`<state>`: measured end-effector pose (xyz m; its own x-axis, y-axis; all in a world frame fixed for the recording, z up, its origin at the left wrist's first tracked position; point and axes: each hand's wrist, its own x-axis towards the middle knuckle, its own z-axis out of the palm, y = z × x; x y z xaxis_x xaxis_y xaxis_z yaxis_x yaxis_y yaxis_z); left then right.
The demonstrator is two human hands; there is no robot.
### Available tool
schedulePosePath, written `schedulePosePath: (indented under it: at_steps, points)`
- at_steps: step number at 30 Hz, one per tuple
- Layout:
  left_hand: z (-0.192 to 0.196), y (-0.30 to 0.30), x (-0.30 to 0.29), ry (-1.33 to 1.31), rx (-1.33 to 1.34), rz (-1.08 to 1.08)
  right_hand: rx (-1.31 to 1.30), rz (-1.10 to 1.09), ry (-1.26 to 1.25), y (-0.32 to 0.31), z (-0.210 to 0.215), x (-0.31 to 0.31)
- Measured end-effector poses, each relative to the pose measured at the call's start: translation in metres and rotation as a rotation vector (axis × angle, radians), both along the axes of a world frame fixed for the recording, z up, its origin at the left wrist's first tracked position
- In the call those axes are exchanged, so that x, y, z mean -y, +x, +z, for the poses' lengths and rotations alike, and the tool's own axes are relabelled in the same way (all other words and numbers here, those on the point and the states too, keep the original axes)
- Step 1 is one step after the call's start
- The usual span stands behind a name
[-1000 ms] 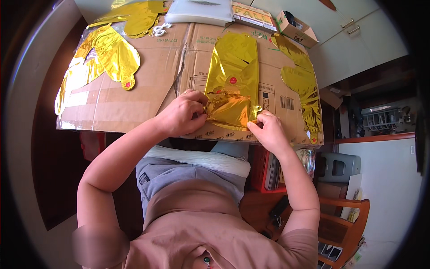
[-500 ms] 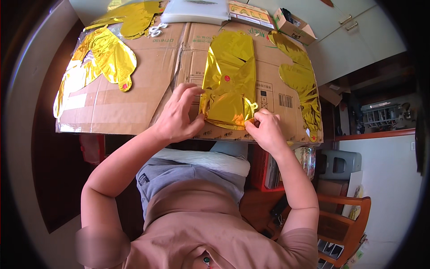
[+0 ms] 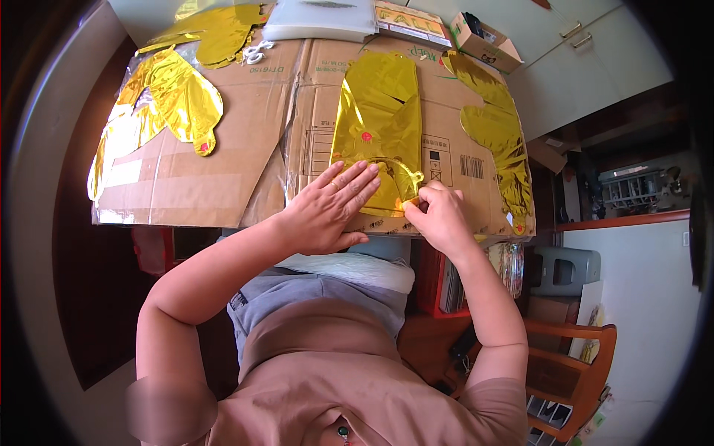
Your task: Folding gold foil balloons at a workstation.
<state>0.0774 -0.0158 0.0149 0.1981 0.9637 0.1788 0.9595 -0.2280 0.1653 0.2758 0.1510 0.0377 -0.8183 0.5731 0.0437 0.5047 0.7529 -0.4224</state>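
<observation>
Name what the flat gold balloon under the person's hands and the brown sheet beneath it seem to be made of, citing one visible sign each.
The flat gold balloon looks like thin metallised foil film: mirror-bright, creased, with sharp glints. The brown sheet looks like matt corrugated cardboard from a flattened box: fold lines and flaps show. The left hand presses the foil flat; the right hand pinches its lower edge.

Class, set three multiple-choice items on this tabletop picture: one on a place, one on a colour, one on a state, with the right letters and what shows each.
1. Where does the flat gold foil balloon lie? A on flattened brown cardboard; B on the wooden chair; C on the floor.
2. What colour is the small round dot on that balloon? A blue; B red; C green.
3. How is the left hand placed? A clenched; B lifted away; C spread flat.
Answers: A, cardboard shows all around it; B, the dot is red; C, its fingers press open on the foil's lower end, while the right hand pinches its edge.
</observation>
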Motion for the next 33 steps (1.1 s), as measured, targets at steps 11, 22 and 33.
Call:
schedulePosePath:
  at_steps: [11,22,33]
  points:
    - [-0.002,0.0,0.0,-0.036,-0.01,0.002,0.104,-0.089,-0.026,-0.003,0.004,0.001]
    - [-0.006,0.0,-0.001,-0.046,-0.004,0.007,-0.149,0.165,0.475,-0.02,0.008,0.037]
    - [0.0,0.0,0.0,-0.082,-0.027,0.012,0.132,0.252,0.264,0.015,-0.024,0.055]
